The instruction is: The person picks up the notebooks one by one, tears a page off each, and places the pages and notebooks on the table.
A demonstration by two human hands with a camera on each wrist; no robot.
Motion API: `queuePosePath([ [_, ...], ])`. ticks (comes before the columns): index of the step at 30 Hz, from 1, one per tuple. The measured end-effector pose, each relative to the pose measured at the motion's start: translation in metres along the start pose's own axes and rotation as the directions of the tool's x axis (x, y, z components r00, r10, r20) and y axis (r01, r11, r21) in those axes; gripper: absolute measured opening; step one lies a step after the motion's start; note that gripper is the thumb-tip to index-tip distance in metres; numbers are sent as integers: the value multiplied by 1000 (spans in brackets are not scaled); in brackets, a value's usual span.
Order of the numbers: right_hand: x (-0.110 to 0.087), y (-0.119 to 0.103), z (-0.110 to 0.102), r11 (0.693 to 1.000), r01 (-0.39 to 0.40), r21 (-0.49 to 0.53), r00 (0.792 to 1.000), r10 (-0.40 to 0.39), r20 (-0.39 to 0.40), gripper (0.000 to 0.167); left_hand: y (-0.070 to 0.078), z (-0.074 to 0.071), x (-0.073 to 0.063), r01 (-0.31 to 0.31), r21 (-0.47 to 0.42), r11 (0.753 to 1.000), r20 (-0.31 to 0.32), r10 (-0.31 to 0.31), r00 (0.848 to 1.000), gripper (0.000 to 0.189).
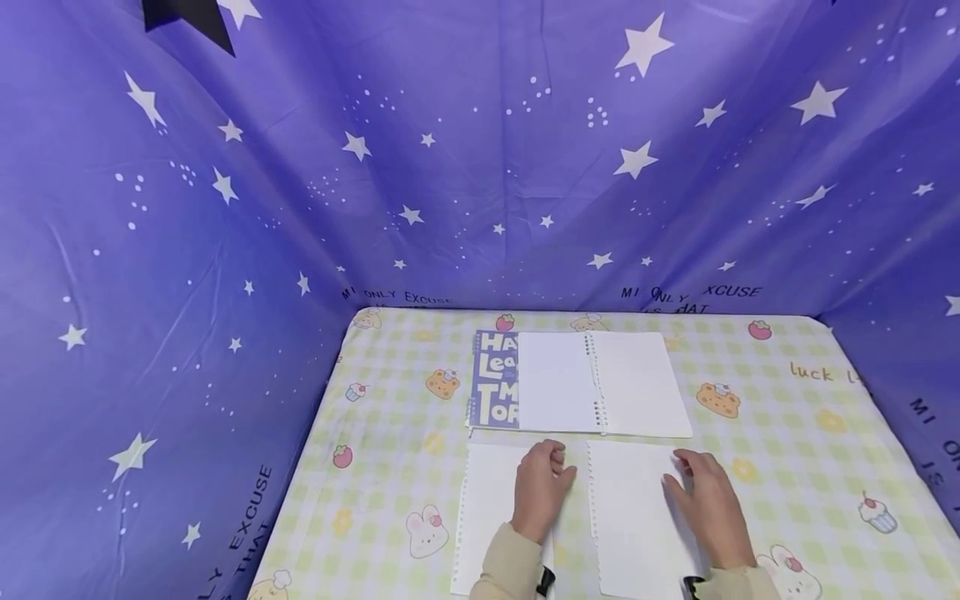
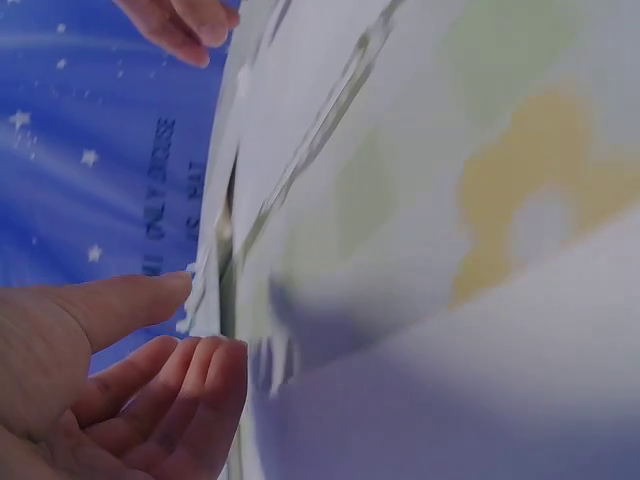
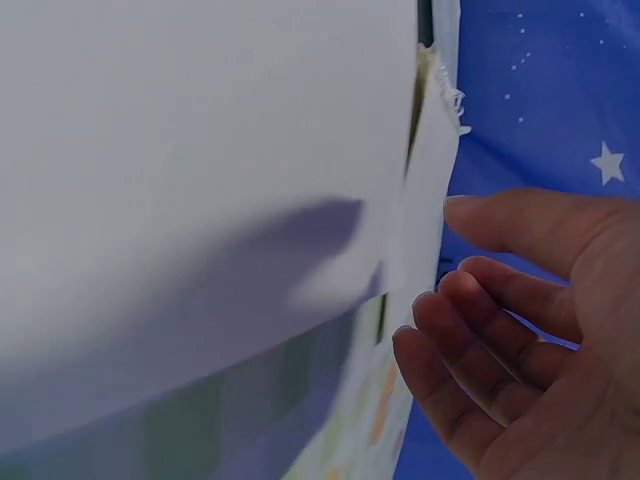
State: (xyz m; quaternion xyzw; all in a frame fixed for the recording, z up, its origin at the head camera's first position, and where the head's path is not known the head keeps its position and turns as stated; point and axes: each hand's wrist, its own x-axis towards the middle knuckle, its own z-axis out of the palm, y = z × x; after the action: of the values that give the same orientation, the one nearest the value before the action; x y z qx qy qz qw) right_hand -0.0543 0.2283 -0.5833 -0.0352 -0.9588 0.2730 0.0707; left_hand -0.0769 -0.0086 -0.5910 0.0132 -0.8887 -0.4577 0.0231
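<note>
Two loose white sheets lie side by side on the table, each with a torn, ragged row of holes along its left edge. Over the right edge of the left sheet hovers my left hand, its fingers loosely bent and holding nothing. My right hand is above the right edge of the other sheet; thumb and fingers stand apart, and its shadow falls on the paper in the right wrist view. Just behind both sheets, a ring-bound notebook lies spread at blank pages, with a purple lettered cover showing at its left.
A checked tablecloth with cartoon animals, cupcakes and strawberries covers the table. Purple star-patterned curtains enclose the back and both sides, close to the table's edges. Dark bands show at both sleeve cuffs.
</note>
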Motion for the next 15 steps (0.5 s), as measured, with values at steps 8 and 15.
queuePosePath([
  [8, 24, -17, 7, 990, 139, 30, 988, -136, -73, 39, -7, -14, 23, -44, 71, 997, -135, 54, 989, 30],
  [15, 42, -29, 17, 979, 200, 29, 978, -198, -57, 39, -12, -21, 38, -19, 83, 996, -147, 31, 989, 33],
])
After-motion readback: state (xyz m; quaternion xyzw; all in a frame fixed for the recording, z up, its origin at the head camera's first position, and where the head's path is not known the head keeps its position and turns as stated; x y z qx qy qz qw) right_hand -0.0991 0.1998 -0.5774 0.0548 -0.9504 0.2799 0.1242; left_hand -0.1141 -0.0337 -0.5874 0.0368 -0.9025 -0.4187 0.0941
